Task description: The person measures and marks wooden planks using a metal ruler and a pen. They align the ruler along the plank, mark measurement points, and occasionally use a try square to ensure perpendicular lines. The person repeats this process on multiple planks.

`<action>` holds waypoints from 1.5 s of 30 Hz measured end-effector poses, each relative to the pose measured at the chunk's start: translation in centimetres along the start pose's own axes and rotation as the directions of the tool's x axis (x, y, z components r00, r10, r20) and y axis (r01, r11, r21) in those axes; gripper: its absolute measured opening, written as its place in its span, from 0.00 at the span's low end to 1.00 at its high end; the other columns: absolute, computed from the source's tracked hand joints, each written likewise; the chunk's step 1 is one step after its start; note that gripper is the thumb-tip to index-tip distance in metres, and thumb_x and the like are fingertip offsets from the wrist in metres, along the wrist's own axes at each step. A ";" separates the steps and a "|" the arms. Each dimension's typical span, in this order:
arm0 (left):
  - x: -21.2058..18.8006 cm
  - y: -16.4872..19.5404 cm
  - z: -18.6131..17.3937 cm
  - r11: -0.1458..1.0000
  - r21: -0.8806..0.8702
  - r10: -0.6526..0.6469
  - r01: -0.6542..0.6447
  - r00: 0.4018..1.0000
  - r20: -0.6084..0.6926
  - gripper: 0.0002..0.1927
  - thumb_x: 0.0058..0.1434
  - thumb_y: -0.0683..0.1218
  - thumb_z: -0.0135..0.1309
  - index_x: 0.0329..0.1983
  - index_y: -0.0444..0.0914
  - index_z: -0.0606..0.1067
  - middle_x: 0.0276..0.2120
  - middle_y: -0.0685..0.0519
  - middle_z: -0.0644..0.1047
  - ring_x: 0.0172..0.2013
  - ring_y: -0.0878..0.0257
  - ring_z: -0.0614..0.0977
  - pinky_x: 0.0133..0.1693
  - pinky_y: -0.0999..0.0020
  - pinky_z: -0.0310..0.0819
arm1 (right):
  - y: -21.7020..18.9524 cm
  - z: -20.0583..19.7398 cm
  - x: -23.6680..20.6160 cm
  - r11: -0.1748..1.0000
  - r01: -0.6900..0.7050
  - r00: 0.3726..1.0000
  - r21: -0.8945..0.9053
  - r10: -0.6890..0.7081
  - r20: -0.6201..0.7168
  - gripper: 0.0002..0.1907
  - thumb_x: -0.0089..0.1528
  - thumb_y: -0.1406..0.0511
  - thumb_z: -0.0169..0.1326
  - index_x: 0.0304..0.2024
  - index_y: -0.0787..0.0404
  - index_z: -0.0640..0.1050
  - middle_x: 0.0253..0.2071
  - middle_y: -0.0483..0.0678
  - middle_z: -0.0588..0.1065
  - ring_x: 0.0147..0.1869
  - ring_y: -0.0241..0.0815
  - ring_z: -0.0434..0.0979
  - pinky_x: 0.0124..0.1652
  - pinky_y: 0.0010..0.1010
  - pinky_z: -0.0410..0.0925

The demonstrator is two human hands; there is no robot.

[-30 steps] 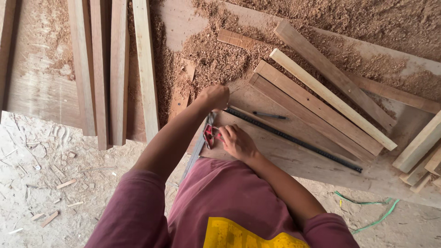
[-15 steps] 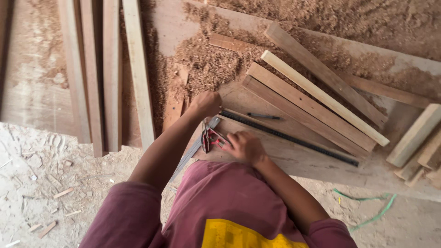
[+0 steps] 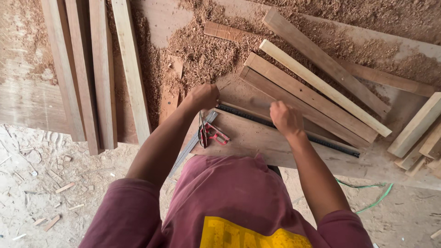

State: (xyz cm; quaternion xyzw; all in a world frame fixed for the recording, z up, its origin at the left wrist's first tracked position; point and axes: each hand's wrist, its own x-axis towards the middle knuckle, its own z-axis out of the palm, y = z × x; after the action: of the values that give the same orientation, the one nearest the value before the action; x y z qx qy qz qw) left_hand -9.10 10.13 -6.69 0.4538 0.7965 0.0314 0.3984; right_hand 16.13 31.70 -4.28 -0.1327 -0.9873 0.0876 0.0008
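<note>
My left hand (image 3: pixel 202 96) presses down with curled fingers at the left end of a long dark straightedge (image 3: pixel 330 143). The straightedge lies slanted across a flat wooden board (image 3: pixel 248 140). My right hand (image 3: pixel 285 118) is closed over the straightedge further right, knuckles up, so its fingertips are hidden. A red-handled square (image 3: pixel 210 133) with a grey metal blade (image 3: pixel 188 149) lies on the board between my arms, and neither hand touches it.
Several long planks (image 3: pixel 98 73) lie side by side at the left. More wooden strips (image 3: pixel 317 87) fan out to the right, and short blocks (image 3: pixel 413 133) sit at the far right. Sawdust (image 3: pixel 202 50) covers the bench. A green strap (image 3: pixel 372 202) and wood chips lie on the sandy floor.
My right hand left the red-handled square and slid right along the straightedge. My left hand stayed at the straightedge's left end.
</note>
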 end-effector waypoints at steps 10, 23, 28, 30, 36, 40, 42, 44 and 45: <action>-1.2 0.1 0.3 0.997 0.076 -0.005 0.011 0.996 -0.085 0.10 0.64 0.51 0.54 0.36 0.42 0.82 0.29 0.48 0.82 0.27 0.55 0.84 0.28 0.59 0.80 | -9.2 1.4 1.1 0.819 0.314 0.880 0.480 -0.061 -0.471 0.13 0.69 0.73 0.53 0.57 0.64 0.75 0.49 0.54 0.79 0.45 0.43 0.81 0.43 0.35 0.78; -2.4 1.1 0.4 0.993 -0.069 -0.103 0.094 0.984 -0.147 0.09 0.61 0.53 0.58 0.38 0.46 0.83 0.33 0.45 0.83 0.35 0.46 0.85 0.36 0.51 0.80 | -9.0 1.9 -0.7 0.897 0.430 0.898 0.103 -0.413 -0.152 0.36 0.67 0.55 0.55 0.74 0.48 0.58 0.76 0.51 0.61 0.79 0.51 0.58 0.70 0.61 0.54; -2.2 0.4 1.1 0.997 -0.067 -0.060 0.049 0.983 -0.172 0.10 0.57 0.53 0.60 0.36 0.45 0.84 0.35 0.44 0.82 0.38 0.45 0.84 0.40 0.50 0.80 | -8.6 2.8 -1.4 0.893 0.443 0.896 0.081 -0.444 -0.005 0.33 0.68 0.62 0.51 0.76 0.48 0.60 0.77 0.51 0.60 0.80 0.53 0.59 0.69 0.57 0.59; -2.5 0.3 1.4 0.995 -0.077 -0.074 0.060 0.978 -0.194 0.10 0.57 0.53 0.60 0.36 0.46 0.84 0.36 0.44 0.82 0.39 0.45 0.84 0.41 0.50 0.80 | -8.1 3.1 -1.6 0.900 0.426 0.899 -0.087 -0.432 -0.067 0.32 0.67 0.62 0.51 0.74 0.46 0.62 0.76 0.47 0.63 0.77 0.55 0.63 0.65 0.55 0.63; -2.8 1.6 -0.4 0.999 -0.018 -0.033 0.031 0.987 -0.159 0.10 0.56 0.50 0.58 0.34 0.41 0.83 0.35 0.43 0.83 0.38 0.46 0.85 0.40 0.52 0.80 | -6.4 2.6 -1.6 0.888 0.458 0.884 -0.043 -0.460 -0.085 0.29 0.65 0.65 0.49 0.71 0.43 0.68 0.73 0.46 0.66 0.67 0.56 0.71 0.56 0.48 0.69; -4.1 2.6 -1.4 0.997 -0.015 -0.083 0.081 0.990 -0.111 0.09 0.58 0.45 0.54 0.34 0.37 0.82 0.34 0.42 0.83 0.34 0.48 0.86 0.36 0.54 0.82 | -6.4 2.3 -2.3 0.880 0.475 0.871 -0.012 -0.472 -0.134 0.27 0.68 0.65 0.47 0.71 0.43 0.69 0.74 0.46 0.66 0.68 0.56 0.72 0.56 0.46 0.69; -5.3 3.0 -1.1 0.993 -0.032 -0.115 0.113 0.990 -0.079 0.09 0.59 0.44 0.53 0.35 0.38 0.82 0.33 0.42 0.83 0.33 0.48 0.86 0.35 0.53 0.81 | -6.6 2.4 -3.2 0.874 0.486 0.870 -0.006 -0.484 -0.092 0.27 0.68 0.64 0.46 0.70 0.42 0.69 0.73 0.45 0.66 0.67 0.56 0.72 0.57 0.46 0.69; -6.5 3.3 -0.3 0.981 -0.085 -0.175 0.172 0.984 -0.030 0.09 0.59 0.45 0.53 0.36 0.40 0.82 0.33 0.43 0.82 0.33 0.48 0.86 0.34 0.52 0.81 | -6.7 2.8 -3.9 0.867 0.499 0.865 -0.015 -0.498 -0.060 0.27 0.68 0.64 0.45 0.70 0.41 0.69 0.73 0.44 0.66 0.66 0.56 0.72 0.58 0.46 0.69; -6.5 3.5 0.2 0.985 -0.077 -0.156 0.152 0.986 -0.059 0.08 0.59 0.45 0.53 0.35 0.39 0.82 0.33 0.43 0.82 0.33 0.49 0.86 0.33 0.53 0.81 | -6.7 3.0 -4.4 0.865 0.501 0.864 -0.025 -0.502 -0.049 0.26 0.68 0.64 0.44 0.70 0.41 0.70 0.73 0.44 0.67 0.66 0.56 0.72 0.58 0.45 0.69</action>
State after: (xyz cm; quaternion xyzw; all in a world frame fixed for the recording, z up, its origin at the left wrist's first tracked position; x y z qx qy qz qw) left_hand -4.75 7.24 -1.40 0.3749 0.8399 0.0438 0.3899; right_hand 18.53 23.68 -5.93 0.1260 -0.9879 0.0751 0.0493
